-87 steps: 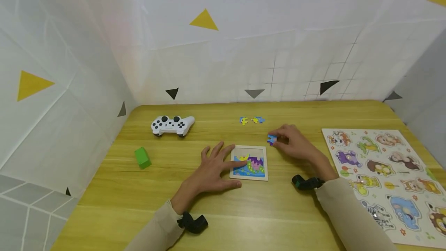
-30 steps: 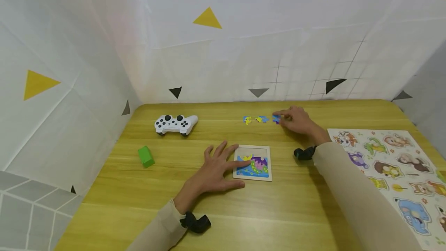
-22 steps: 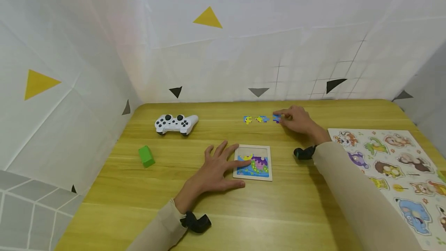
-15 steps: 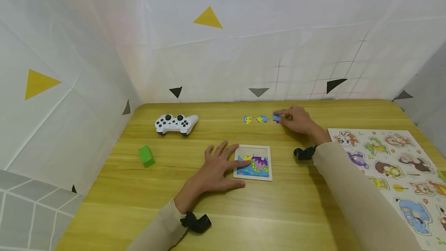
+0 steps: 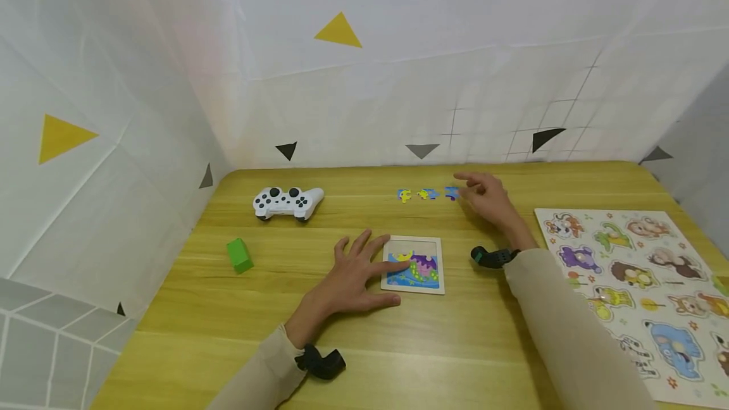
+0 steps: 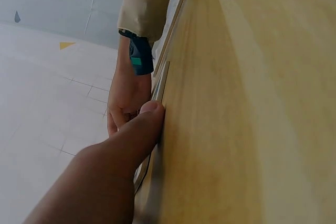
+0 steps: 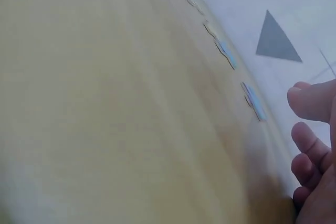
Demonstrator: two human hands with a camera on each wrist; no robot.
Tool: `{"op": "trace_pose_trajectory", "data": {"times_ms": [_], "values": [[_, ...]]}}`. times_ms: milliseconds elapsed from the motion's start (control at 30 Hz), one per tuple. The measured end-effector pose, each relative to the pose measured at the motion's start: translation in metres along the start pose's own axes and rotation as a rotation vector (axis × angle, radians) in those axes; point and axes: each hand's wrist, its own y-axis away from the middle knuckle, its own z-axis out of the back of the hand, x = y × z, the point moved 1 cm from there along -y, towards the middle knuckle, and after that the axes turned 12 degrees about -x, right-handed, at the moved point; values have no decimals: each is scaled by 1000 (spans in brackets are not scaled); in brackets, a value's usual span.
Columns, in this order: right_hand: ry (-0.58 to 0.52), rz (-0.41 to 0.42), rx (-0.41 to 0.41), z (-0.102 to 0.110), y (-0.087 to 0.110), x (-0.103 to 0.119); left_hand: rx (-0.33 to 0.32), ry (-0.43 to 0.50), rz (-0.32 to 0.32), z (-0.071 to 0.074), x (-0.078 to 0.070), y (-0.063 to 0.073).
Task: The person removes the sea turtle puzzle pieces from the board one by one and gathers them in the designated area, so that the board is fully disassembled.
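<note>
Left hand (image 5: 354,278) spread on tray (image 5: 440,266); beyond it, right hand (image 5: 486,198) relaxed, empty, by blue piece (image 5: 452,193). Likely light, stiff; pinch edges.

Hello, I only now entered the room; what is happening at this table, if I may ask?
A person is busy with a small framed jigsaw puzzle. The left hand lies over its left side, with one finger on the picture; the upper part shows bare backing. Three loose jigsaw pieces lie in a row near the table's far edge. The right hand is beside the rightmost piece, holding nothing.
</note>
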Motion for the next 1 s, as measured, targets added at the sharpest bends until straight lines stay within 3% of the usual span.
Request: {"op": "trace_pose_trajectory", "data": {"times_ms": [233, 467, 700, 1000], "values": [[42, 124, -29, -7, 14, 7, -2, 1, 3, 2, -1, -1], [82, 150, 126, -15, 35, 19, 4, -6, 2, 2, -2, -1], [47, 331, 204, -27, 52, 39, 0, 5, 2, 3, -2, -1], [46, 417, 299, -40, 68, 56, 0, -12, -9, 1, -2, 0]]}}
